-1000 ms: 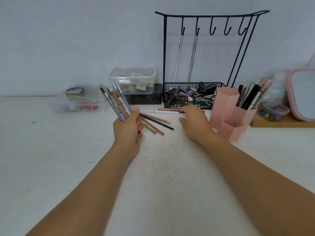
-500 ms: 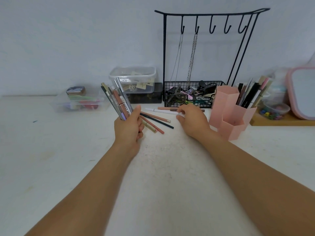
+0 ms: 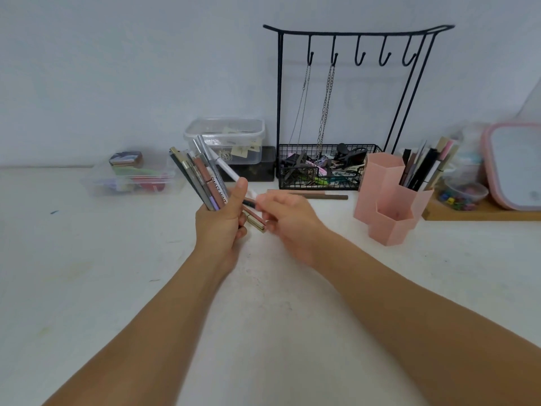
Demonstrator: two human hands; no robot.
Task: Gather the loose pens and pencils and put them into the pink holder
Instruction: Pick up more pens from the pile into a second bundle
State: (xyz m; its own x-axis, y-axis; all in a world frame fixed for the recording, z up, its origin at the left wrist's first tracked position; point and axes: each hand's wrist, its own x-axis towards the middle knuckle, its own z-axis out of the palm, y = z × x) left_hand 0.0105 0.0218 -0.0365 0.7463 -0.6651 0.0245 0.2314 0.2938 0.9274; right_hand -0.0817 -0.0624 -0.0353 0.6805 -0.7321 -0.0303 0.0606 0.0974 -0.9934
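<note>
Left hand clenched round a fanned bundle of pens, held above the bench, tips pointing to 11 o'clock; thumb up along the front. Bundle mix: black, grey, dusty pink, lilac, one barrel printed "SWEET MINT". Right hand, at 3 o'clock of the left, pinches the lower end of a white pen that lies against the bundle; motion-blurred. Below the hands, a few more loose pens, partly hidden. A brown-pink pencil lies flat at the wire basket. Pink holder, hexagonal cells, at 3 o'clock, rear cell already filled with pens.
</note>
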